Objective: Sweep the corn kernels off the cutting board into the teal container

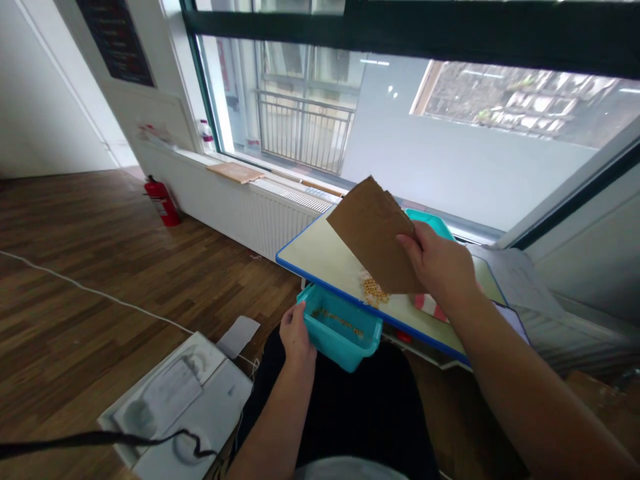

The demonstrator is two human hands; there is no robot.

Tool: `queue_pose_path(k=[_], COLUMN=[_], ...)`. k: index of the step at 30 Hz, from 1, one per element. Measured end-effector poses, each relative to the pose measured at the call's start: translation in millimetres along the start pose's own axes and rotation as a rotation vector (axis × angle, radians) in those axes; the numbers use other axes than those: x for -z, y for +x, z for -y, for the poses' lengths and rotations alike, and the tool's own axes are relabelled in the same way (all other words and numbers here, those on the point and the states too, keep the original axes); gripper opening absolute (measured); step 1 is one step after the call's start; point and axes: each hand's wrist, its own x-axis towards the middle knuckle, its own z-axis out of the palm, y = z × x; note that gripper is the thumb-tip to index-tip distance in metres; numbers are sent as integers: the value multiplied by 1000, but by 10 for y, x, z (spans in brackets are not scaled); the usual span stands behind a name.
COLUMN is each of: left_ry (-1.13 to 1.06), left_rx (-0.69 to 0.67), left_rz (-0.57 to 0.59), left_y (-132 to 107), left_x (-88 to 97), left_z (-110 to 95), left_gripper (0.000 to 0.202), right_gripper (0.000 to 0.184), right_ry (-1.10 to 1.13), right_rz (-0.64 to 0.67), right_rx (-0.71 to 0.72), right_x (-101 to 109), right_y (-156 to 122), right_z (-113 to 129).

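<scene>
My right hand (440, 263) grips a flat brown piece of cardboard (375, 233), tilted with its lower edge on the table (320, 257) against a small heap of yellow beans (375, 291) near the front edge. My left hand (296, 337) holds the near left rim of a teal plastic tray (340, 333) just below the table's blue edge, over my lap. A line of beans lies inside that tray.
A second teal tray (435, 223) sits on the table behind my right hand, and a red-and-white cloth (427, 307) lies beside it. A radiator (270, 220) and a window run behind. A red fire extinguisher (163, 200) stands on the wooden floor. White boxes (185, 407) lie at my left.
</scene>
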Motion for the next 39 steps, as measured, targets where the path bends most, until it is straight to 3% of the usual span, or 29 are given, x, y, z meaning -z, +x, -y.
queue_pose_path(k=[4, 10, 19, 29, 39], left_ry=[10, 40, 69, 69, 69], left_rx=[9, 27, -19, -23, -72], left_rz=[-16, 3, -7, -35, -45], left_y=[-163, -380, -282, -303, -301], left_x=[-48, -172, -260, -292, -314], left_z=[90, 247, 257, 252, 265], left_gripper=[21, 23, 24, 25, 23], right_gripper=[49, 44, 34, 33, 34], right_ry=[-125, -144, -119, -61, 53], right_rz=[73, 189, 220, 247, 340], right_rx=[30, 200, 330, 267, 15], right_x=[-2, -261, -337, -267, -87], right_y=[-97, -15, -27, -72, -37], right_z=[-171, -236, -95, 83, 355])
